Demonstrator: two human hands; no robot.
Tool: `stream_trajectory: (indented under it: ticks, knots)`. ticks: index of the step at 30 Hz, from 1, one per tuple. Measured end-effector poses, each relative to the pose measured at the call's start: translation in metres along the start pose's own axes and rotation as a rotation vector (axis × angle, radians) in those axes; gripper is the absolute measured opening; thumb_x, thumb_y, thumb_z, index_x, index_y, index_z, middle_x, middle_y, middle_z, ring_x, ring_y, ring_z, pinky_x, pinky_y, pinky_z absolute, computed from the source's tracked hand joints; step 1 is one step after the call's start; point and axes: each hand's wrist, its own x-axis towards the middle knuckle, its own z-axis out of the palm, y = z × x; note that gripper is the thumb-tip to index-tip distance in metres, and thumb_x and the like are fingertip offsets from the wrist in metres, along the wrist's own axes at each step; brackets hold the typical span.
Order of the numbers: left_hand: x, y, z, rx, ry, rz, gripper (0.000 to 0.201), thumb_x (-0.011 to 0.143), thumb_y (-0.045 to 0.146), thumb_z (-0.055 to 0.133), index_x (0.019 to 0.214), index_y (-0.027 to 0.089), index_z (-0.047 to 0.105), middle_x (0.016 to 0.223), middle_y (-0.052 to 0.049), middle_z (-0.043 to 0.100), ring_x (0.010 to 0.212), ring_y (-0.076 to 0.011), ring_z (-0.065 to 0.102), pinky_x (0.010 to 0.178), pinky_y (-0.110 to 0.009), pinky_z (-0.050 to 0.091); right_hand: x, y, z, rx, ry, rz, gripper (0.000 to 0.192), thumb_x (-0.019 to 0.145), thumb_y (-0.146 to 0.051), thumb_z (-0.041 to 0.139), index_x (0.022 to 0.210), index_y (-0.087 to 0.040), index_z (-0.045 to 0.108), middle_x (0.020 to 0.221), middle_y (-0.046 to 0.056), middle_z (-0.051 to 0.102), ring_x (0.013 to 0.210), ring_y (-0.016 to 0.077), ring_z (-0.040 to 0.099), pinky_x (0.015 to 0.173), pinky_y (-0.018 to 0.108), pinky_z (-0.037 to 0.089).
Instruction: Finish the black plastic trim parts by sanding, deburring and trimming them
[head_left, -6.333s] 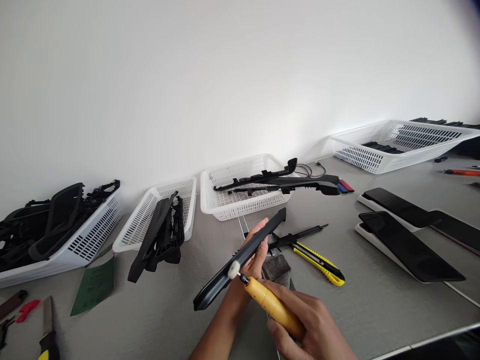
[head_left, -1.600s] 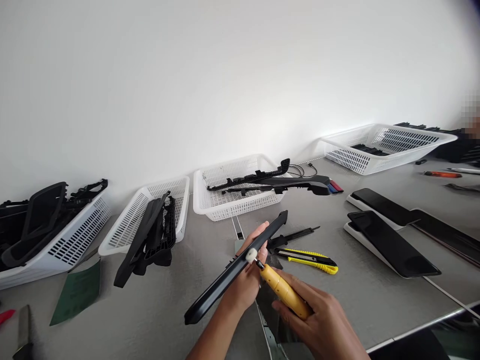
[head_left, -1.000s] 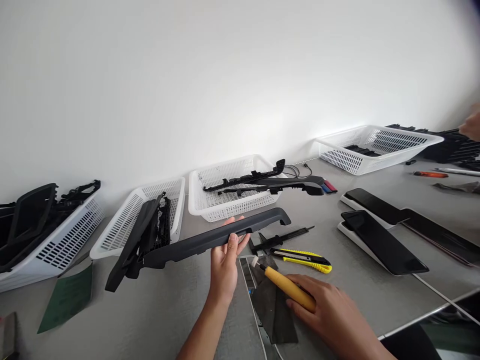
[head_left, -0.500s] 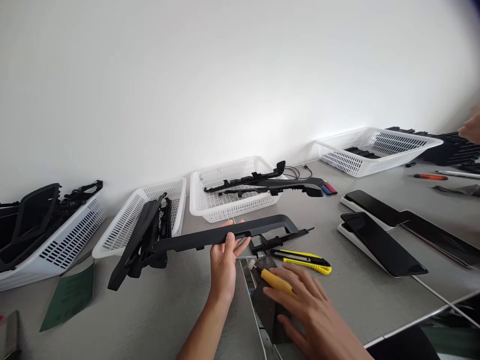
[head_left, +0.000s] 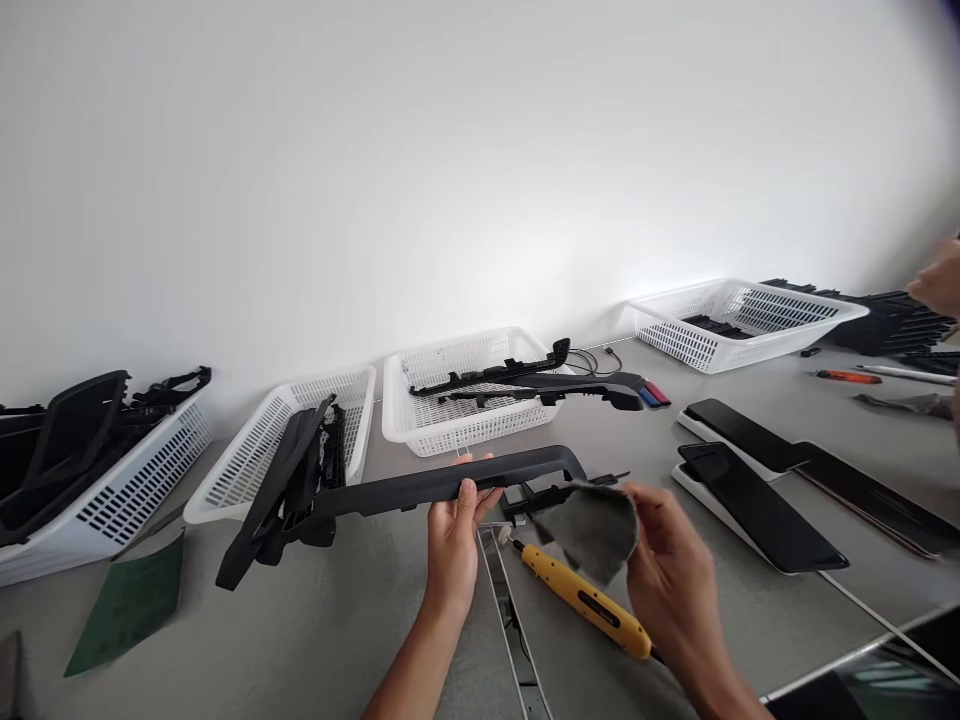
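My left hand (head_left: 454, 528) grips a long black plastic trim strip (head_left: 420, 484) near its middle and holds it level above the grey table (head_left: 337, 640). My right hand (head_left: 670, 570) pinches a grey abrasive pad (head_left: 589, 525) and holds it up just below the strip's right end. A yellow rotary tool (head_left: 581, 601) with a white tip lies on the table under my right hand, with no hand on it.
Several white baskets stand along the wall: one with long black parts (head_left: 461, 395), one with black parts spilling out (head_left: 289, 445), one at far left (head_left: 97, 480), one at far right (head_left: 739, 320). Black panels (head_left: 757, 495) lie right. Green sheet (head_left: 124, 605) lies left. Another person's hand (head_left: 934, 285) shows at the right edge.
My right hand laid the yellow tool on the table and picked up the grey pad. My left hand turned the strip level earlier and still holds it.
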Motion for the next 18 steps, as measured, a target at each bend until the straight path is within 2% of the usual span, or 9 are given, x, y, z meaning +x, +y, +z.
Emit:
stream_trajectory:
  ticks: [2, 3, 4, 8, 9, 12, 14, 18]
  knots:
    - [-0.001, 0.001, 0.002, -0.018, -0.011, 0.002, 0.067, 0.093, 0.062, 0.078, 0.147, 0.025, 0.064, 0.146, -0.014, 0.072, 0.134, -0.0368, 0.069, 0.119, -0.055, 0.053, 0.016, 0.007, -0.007, -0.107, 0.143, -0.114, 0.02, 0.11, -0.037, 0.057, 0.107, -0.022, 0.07, 0.095, 0.007, 0.074, 0.083, 0.0211, 0.072, 0.068, 0.029, 0.057]
    - [-0.002, 0.003, 0.003, -0.031, -0.019, -0.001, 0.067, 0.092, 0.061, 0.079, 0.146, 0.025, 0.065, 0.145, -0.014, 0.072, 0.134, -0.0367, 0.069, 0.12, -0.056, 0.052, 0.024, 0.011, -0.01, -0.151, 0.164, -0.181, 0.019, 0.109, -0.036, 0.058, 0.107, -0.022, 0.071, 0.098, 0.008, 0.074, 0.088, 0.0226, 0.073, 0.075, 0.032, 0.058]
    - [-0.003, 0.004, 0.004, -0.046, -0.03, -0.008, 0.065, 0.092, 0.061, 0.079, 0.144, 0.025, 0.066, 0.145, -0.014, 0.073, 0.134, -0.0366, 0.069, 0.12, -0.056, 0.052, 0.031, 0.015, -0.012, -0.19, 0.135, -0.229, 0.018, 0.108, -0.034, 0.058, 0.106, -0.022, 0.072, 0.101, 0.008, 0.075, 0.094, 0.0237, 0.073, 0.08, 0.034, 0.058]
    - [-0.008, 0.01, 0.008, -0.111, -0.089, -0.07, 0.056, 0.093, 0.059, 0.08, 0.136, 0.025, 0.069, 0.143, -0.015, 0.074, 0.136, -0.036, 0.068, 0.12, -0.056, 0.05, 0.04, 0.028, -0.009, -0.273, -0.168, -0.306, 0.02, 0.108, -0.027, 0.056, 0.107, -0.022, 0.075, 0.111, 0.011, 0.076, 0.103, 0.0262, 0.072, 0.088, 0.039, 0.058]
    - [-0.008, 0.012, 0.008, -0.122, -0.094, -0.084, 0.056, 0.092, 0.058, 0.081, 0.136, 0.025, 0.069, 0.142, -0.014, 0.075, 0.136, -0.0358, 0.068, 0.12, -0.055, 0.051, 0.038, 0.03, -0.005, -0.282, -0.193, -0.308, 0.021, 0.108, -0.026, 0.056, 0.107, -0.022, 0.076, 0.112, 0.011, 0.076, 0.104, 0.0268, 0.072, 0.087, 0.04, 0.058]
    - [-0.008, 0.013, 0.009, -0.152, -0.086, -0.112, 0.058, 0.09, 0.058, 0.083, 0.136, 0.025, 0.07, 0.138, -0.014, 0.077, 0.133, -0.0348, 0.07, 0.119, -0.054, 0.052, 0.032, 0.026, 0.005, -0.286, -0.157, -0.34, 0.023, 0.108, -0.022, 0.056, 0.111, -0.023, 0.078, 0.114, 0.011, 0.075, 0.106, 0.028, 0.069, 0.088, 0.043, 0.059]
    - [-0.007, 0.011, 0.009, -0.176, -0.072, -0.125, 0.06, 0.088, 0.058, 0.085, 0.136, 0.024, 0.07, 0.134, -0.014, 0.078, 0.128, -0.0336, 0.073, 0.116, -0.052, 0.055, 0.029, 0.016, 0.014, -0.257, -0.156, -0.399, 0.024, 0.108, -0.017, 0.056, 0.112, -0.024, 0.079, 0.114, 0.01, 0.076, 0.108, 0.028, 0.068, 0.091, 0.045, 0.06]
    - [-0.012, 0.003, 0.011, -0.175, -0.072, -0.181, 0.062, 0.089, 0.055, 0.085, 0.14, 0.023, 0.07, 0.129, -0.013, 0.08, 0.119, -0.0323, 0.076, 0.103, -0.046, 0.061, 0.028, -0.012, 0.034, -0.138, -0.269, -0.5, 0.026, 0.108, -0.012, 0.057, 0.118, -0.023, 0.078, 0.115, 0.01, 0.076, 0.109, 0.0272, 0.068, 0.091, 0.045, 0.062]
